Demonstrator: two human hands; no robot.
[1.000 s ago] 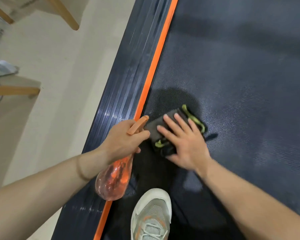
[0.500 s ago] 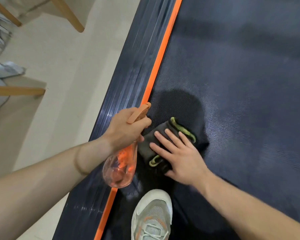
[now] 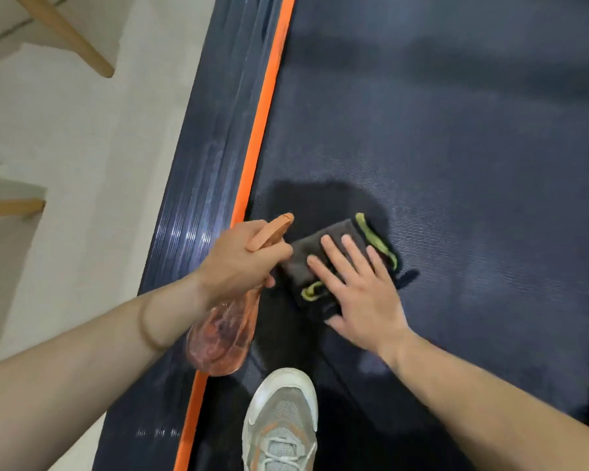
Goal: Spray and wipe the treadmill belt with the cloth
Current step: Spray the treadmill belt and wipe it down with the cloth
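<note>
While the right hand (image 3: 361, 294) presses flat, fingers straight, on the cloth (image 3: 323, 266) near the belt's (image 3: 456, 147) left edge, left hand (image 3: 242, 263) grasps the spray bottle (image 3: 221, 338); advise even pressure, overlapping strokes.

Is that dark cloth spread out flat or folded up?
Folded. The cloth forms a compact pad with stacked layers at its near edge, under the flat right hand on the belt.
</note>
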